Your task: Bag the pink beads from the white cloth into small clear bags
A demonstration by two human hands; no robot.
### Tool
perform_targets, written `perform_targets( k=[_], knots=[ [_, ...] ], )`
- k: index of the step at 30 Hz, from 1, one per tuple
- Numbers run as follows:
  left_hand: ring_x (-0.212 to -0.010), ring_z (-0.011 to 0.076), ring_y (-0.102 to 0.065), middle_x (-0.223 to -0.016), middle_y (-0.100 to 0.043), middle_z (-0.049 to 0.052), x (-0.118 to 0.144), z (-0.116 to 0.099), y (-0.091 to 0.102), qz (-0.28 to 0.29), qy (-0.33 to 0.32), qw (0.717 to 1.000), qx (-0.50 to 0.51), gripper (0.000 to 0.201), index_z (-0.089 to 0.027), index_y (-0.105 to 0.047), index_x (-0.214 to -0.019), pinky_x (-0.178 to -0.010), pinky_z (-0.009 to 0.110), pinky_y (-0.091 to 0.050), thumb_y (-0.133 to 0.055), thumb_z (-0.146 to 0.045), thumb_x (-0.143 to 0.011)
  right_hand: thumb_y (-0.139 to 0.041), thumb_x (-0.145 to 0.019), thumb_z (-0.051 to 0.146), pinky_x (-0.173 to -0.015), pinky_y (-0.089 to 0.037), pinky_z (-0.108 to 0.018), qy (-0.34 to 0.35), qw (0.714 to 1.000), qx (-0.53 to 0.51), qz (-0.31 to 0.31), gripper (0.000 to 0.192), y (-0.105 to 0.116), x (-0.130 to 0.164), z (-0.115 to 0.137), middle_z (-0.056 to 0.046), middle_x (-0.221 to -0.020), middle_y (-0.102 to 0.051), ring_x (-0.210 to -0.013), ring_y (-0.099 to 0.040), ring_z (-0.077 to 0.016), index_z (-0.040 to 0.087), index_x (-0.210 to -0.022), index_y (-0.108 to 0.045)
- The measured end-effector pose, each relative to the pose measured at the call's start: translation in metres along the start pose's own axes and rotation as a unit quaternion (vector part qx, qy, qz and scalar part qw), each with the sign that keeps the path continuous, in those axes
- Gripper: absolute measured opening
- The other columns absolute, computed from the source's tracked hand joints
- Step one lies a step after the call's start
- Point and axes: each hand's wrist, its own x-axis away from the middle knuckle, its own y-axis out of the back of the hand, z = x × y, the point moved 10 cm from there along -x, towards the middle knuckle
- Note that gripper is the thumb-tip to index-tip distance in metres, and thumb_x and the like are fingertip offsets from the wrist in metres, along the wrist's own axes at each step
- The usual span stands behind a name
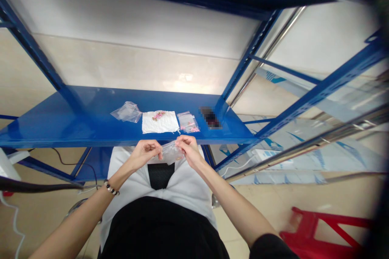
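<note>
Between my two hands, just in front of the shelf edge and above my lap, is a small clear zip bag (170, 153). My left hand (148, 151) pinches its left top corner. With thumb and fingers closed, my right hand (189, 149) grips the right top corner. A tiny brownish-pink item shows inside the bag near the right hand. Beyond, on the blue shelf, a white cloth (148, 123) bears a small heap of pink pieces (158, 115). Right of it lie zip bags with pink pieces (188, 123); to the left is a pile of clear bags (127, 112).
The blue shelf (91, 109) has uprights on both sides and another shelf overhead. A pixelated dark object (210, 117) lies near its right end. A red stool (304, 230) stands on the floor at lower right. Cables hang at the left.
</note>
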Motion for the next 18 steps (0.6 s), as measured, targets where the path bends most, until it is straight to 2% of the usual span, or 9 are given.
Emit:
perform_targets(
  k=[6, 9, 12, 15, 18],
  knots=[
    [-0.057, 0.0137, -0.061, -0.066, -0.068, 0.005, -0.001, 0.006, -0.004, 0.002, 0.001, 0.999, 0.044, 0.025, -0.013, -0.061, -0.075, -0.058, 0.025, -0.043, -0.061, -0.034, -0.089, -0.073, -0.073, 0.033, -0.040, -0.022, -0.018, -0.017, 0.999, -0.036, -0.005, 0.024, 0.002, -0.002, -0.002, 0.006, -0.054, -0.045, -0.043, -0.032, -0.0046, 0.016, -0.066, -0.057],
    [-0.057, 0.0133, -0.061, -0.066, -0.067, 0.004, -0.001, 0.003, -0.001, -0.017, -0.008, 0.998, 0.066, 0.026, -0.014, -0.058, -0.075, -0.059, 0.025, -0.042, -0.058, -0.035, -0.091, -0.068, -0.079, 0.039, -0.038, -0.029, -0.017, -0.008, 0.995, -0.090, -0.043, 0.028, 0.021, -0.008, 0.011, 0.008, -0.053, -0.042, -0.040, -0.031, -0.0051, 0.020, -0.070, -0.050],
    [-0.055, 0.0133, -0.060, -0.064, -0.067, 0.004, 0.001, 0.005, -0.006, -0.011, -0.002, 0.996, 0.091, 0.026, -0.015, -0.055, -0.076, -0.057, 0.025, -0.041, -0.057, -0.036, -0.092, -0.063, -0.081, 0.044, -0.039, -0.038, -0.019, 0.033, 0.991, -0.102, -0.080, 0.029, 0.048, -0.020, 0.038, 0.009, -0.055, -0.043, -0.038, -0.033, -0.0054, 0.022, -0.074, -0.044],
    [-0.054, 0.0139, -0.061, -0.062, -0.068, 0.004, 0.003, 0.010, -0.015, 0.011, 0.005, 0.996, 0.094, 0.026, -0.015, -0.054, -0.077, -0.056, 0.025, -0.040, -0.057, -0.037, -0.091, -0.063, -0.080, 0.047, -0.034, -0.028, -0.016, 0.058, 0.992, -0.026, -0.105, 0.030, 0.072, -0.036, 0.064, 0.008, -0.056, -0.047, -0.037, -0.038, -0.0058, 0.022, -0.077, -0.046],
    [-0.053, 0.0143, -0.061, -0.063, -0.069, 0.005, 0.004, 0.013, -0.020, 0.023, 0.004, 0.995, 0.092, 0.028, -0.015, -0.053, -0.077, -0.055, 0.025, -0.039, -0.056, -0.039, -0.091, -0.063, -0.079, 0.052, -0.033, -0.023, -0.016, 0.041, 0.990, 0.112, -0.072, 0.034, 0.078, -0.058, 0.076, 0.006, -0.051, -0.049, -0.036, -0.041, -0.0072, 0.020, -0.077, -0.050]
  ],
)
